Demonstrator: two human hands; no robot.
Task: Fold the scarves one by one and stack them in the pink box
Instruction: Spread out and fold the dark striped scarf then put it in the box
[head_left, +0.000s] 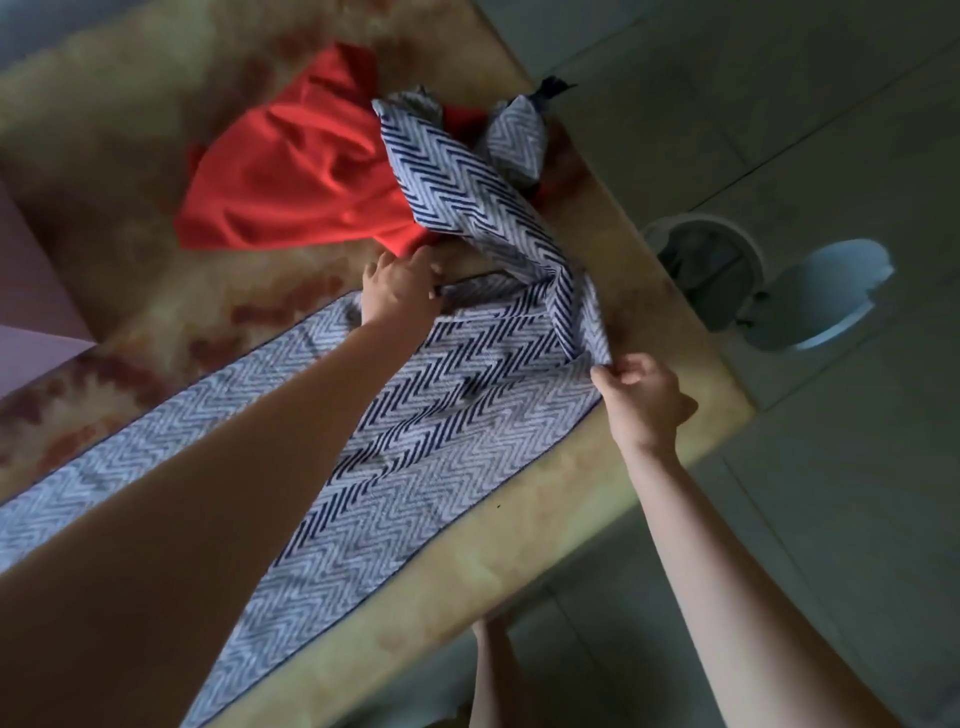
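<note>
Fig.: blue-white chevron scarf (415, 441) laid flat along the bench (519, 561) near edge.
R hand (644, 402) pinches its near hem; L hand (400, 291) grips the far hem w/ curled fingers. Beyond, the rest lies bunched over red scarf (291, 182) by right edge. Pink box (31, 291) at left edge.

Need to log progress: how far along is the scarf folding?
Early. Done: nothing looks folded, and the pink box shows only an edge. In hand: the left hand and right hand grip the chevron scarf, half spread on the table. Left: fold it, then the crumpled red scarf, and box both.
</note>
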